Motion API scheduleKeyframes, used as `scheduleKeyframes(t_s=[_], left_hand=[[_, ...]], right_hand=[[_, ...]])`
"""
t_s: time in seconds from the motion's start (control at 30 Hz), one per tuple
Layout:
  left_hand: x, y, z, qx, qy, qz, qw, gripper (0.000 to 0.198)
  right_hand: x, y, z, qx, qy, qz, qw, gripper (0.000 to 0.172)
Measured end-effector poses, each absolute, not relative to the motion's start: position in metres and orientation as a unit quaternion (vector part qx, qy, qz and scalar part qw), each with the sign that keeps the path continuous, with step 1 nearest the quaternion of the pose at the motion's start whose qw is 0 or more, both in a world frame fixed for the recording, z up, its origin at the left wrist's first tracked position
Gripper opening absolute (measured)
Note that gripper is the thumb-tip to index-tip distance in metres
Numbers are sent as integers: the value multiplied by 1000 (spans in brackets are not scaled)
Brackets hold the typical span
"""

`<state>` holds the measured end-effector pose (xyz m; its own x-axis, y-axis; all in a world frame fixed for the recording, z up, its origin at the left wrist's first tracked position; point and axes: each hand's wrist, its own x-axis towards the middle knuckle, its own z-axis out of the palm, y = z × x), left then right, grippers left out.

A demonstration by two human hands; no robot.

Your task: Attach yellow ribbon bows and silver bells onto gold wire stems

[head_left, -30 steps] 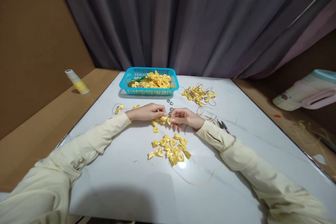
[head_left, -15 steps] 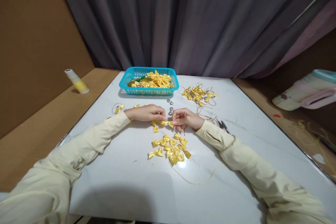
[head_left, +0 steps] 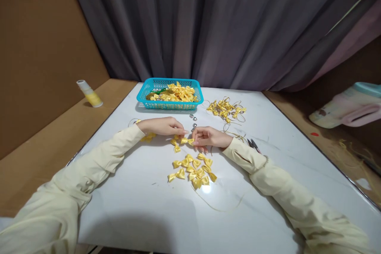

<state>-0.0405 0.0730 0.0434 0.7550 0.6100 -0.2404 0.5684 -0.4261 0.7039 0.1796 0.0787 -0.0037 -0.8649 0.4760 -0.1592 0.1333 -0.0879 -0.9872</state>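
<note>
My right hand (head_left: 212, 137) pinches a yellow satin bow (head_left: 187, 141) by its right end, low over the white table. Left of it, my left hand (head_left: 163, 126) has its thumb and finger pressed together just above the bow; anything between them is too small to make out. Another yellow bow (head_left: 175, 145) lies beside the held one, below the left fingertips. Closer to me is a loose group of yellow bows (head_left: 195, 171). Several small silver beads (head_left: 195, 118) sit beyond the hands, some partly hidden by the right one.
A blue basket (head_left: 170, 106) of yellow bows stands at the back. To its right lies a heap of bows on cords (head_left: 224, 110). Scissors (head_left: 253, 145) lie beside my right sleeve. A thin cord (head_left: 218, 209) curves across the front. A yellow-white spool (head_left: 91, 94) stands on the left.
My left fingertips have come slightly away from the bow, so more of it shows. My right hand still pinches it, shifted a little left and nearer to me.
</note>
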Motion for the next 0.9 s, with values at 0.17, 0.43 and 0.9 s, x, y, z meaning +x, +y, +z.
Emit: scheduleKeyframes(t_s=[0.17,0.43,0.9], left_hand=[[-46,72,57,839,349,1,418,34],[-76,89,67,839,460,31,288,31],[-68,94,29,841,513,46,167,17]], right_hand=[[180,79,-4,-240,-683,682,101,30],[178,79,-6,-245,-679,682,117,31],[176,76,-5,-271,-643,692,186,32]])
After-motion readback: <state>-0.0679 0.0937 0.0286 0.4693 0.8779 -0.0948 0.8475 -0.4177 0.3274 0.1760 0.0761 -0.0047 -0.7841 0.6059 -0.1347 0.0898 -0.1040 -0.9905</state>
